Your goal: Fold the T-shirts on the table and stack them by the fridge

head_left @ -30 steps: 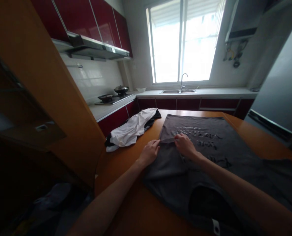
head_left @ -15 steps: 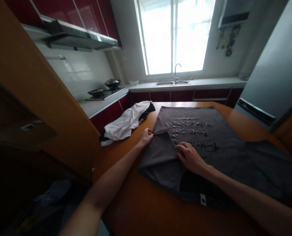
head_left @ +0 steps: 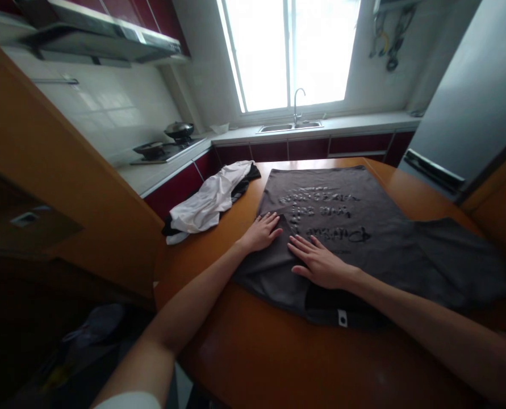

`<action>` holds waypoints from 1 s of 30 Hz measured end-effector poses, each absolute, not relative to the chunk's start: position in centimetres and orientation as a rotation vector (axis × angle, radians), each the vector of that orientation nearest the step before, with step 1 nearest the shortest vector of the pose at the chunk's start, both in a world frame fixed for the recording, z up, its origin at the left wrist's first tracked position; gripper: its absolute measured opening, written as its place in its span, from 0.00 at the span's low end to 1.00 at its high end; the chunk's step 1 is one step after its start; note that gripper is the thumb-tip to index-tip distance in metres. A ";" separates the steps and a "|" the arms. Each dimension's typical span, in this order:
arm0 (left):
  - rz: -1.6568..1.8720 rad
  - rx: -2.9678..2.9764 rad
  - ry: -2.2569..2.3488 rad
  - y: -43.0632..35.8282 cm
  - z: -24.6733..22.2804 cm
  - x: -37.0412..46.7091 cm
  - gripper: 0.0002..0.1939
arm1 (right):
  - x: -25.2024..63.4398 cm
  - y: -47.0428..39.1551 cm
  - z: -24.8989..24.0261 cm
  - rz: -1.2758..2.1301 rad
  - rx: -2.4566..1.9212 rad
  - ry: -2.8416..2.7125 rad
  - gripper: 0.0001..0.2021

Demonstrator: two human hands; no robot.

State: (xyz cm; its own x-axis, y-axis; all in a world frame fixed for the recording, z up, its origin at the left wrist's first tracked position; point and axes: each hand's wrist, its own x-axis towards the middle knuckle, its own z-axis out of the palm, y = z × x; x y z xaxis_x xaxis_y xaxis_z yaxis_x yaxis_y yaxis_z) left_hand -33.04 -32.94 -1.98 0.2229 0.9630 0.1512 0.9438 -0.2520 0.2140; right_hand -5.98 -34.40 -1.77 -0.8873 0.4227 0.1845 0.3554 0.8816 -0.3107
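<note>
A dark grey T-shirt [head_left: 376, 250] with raised black lettering lies spread on the wooden table [head_left: 235, 352]. Its neck opening, with a small white label [head_left: 342, 318], faces me, and the sleeve on the left is folded inward over the shirt's front. My left hand [head_left: 261, 232] rests flat on that folded sleeve near its outer edge, fingers spread. Palm down, my right hand [head_left: 318, 261] lies on the shirt just beside the fold and the neck opening, its fingers stretched out. Neither hand grips the cloth.
Beyond my left hand, a white garment [head_left: 210, 199] is heaped over dark cloth at the table's left edge. Past the table are a counter with a sink [head_left: 289, 127] and a stove [head_left: 167, 150] holding pans. A fridge [head_left: 461, 96] stands at the right.
My left hand has let go of the sleeve's corner and flattened onto the fold. My right hand has spread its fingers on the cloth. The view has tilted down slightly.
</note>
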 end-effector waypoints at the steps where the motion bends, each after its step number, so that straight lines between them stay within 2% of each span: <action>1: 0.410 2.421 1.858 -32.8 -2.0 -33.1 0.31 | -5.9 -34.5 -1.6 0.391 -0.575 -2.813 0.33; 8: 0.358 2.459 1.655 -32.1 -2.1 -32.5 0.32 | -6.0 -34.9 -1.0 0.461 -0.475 -2.880 0.34; 18: 0.546 2.506 1.608 -32.6 -1.1 -32.9 0.30 | -5.7 -34.8 -0.7 0.474 -0.396 -2.881 0.33; 23: 0.338 2.510 1.608 -33.4 -1.1 -33.0 0.31 | -5.6 -34.8 -0.7 0.506 -0.331 -2.916 0.32; 30: 0.232 2.520 1.642 -33.6 -1.5 -33.1 0.32 | -5.5 -34.5 -1.0 0.495 -0.336 -2.910 0.31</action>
